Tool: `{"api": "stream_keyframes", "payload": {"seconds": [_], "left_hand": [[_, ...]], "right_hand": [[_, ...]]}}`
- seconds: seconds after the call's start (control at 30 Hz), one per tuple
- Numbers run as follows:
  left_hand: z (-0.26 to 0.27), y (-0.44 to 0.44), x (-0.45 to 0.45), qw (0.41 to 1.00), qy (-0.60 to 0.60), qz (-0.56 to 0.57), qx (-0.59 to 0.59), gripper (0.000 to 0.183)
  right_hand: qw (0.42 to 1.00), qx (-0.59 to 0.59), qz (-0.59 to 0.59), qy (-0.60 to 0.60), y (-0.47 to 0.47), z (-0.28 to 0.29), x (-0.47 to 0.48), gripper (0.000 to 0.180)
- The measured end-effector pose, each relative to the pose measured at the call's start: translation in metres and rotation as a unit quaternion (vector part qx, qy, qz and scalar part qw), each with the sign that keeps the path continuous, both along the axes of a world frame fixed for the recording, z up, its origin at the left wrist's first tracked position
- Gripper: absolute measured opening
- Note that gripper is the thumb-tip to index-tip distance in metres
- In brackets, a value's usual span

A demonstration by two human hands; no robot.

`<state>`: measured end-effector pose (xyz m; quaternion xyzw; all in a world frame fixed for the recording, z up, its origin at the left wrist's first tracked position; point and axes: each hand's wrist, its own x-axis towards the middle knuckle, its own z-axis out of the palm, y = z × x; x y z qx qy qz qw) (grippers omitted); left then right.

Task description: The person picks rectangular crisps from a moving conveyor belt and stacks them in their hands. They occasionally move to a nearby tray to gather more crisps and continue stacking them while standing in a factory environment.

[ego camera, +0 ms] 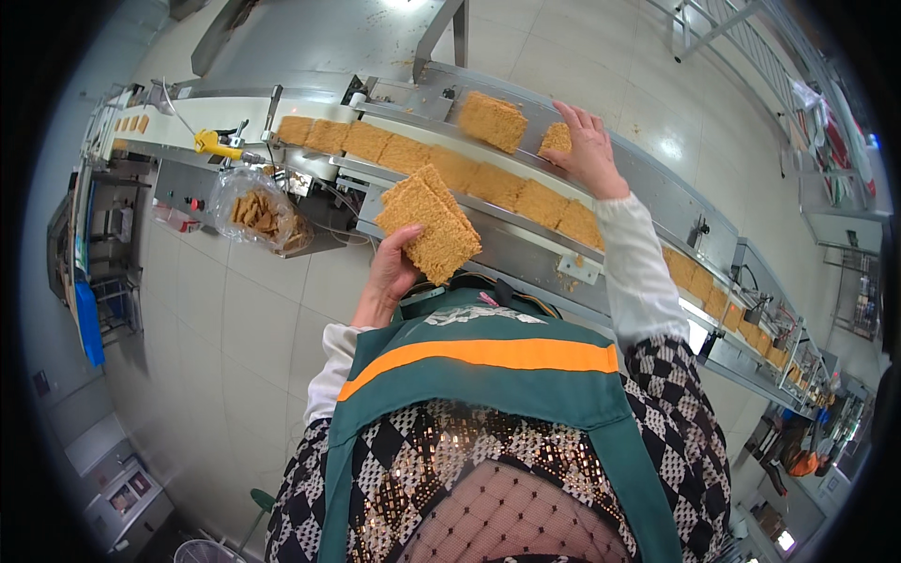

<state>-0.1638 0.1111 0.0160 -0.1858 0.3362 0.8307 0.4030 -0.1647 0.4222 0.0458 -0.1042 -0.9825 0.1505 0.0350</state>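
Two square golden crumb-textured slabs (436, 232), overlapping, are held in my left hand (395, 271) in front of the near rail, my thumb across the top one. My right hand (591, 151) reaches over the conveyor to its far metal ledge. There its thumb and fingers lie around a smaller visible piece of slab (556, 139), partly hidden by the hand; whether they grip it I cannot tell. Left of that, a stack of slabs (493, 121) sits on the ledge. A row of similar slabs (489, 184) runs along the conveyor belt (246, 116), below both hands' level.
At left, a clear plastic bag (257, 211) holds broken pieces beside a red button (196, 204). A yellow air gun (215, 144) hangs near the belt. Metal guide rails (450, 193) border the row. Another person (799, 450) is far right.
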Motion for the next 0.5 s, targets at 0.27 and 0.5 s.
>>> {"api": "stream_keyframes", "payload": {"seconds": [0.27, 0.5], "left_hand": [[-0.002, 0.037, -0.010, 0.998, 0.059, -0.029, 0.021, 0.041], [-0.001, 0.055, -0.011, 0.995, 0.098, -0.027, 0.019, 0.038]], "right_hand": [[0.943, -0.308, 0.123, 0.007, -0.114, -0.016, 0.045, 0.099], [0.955, -0.295, 0.028, -0.003, -0.126, -0.011, 0.051, 0.100]]}}
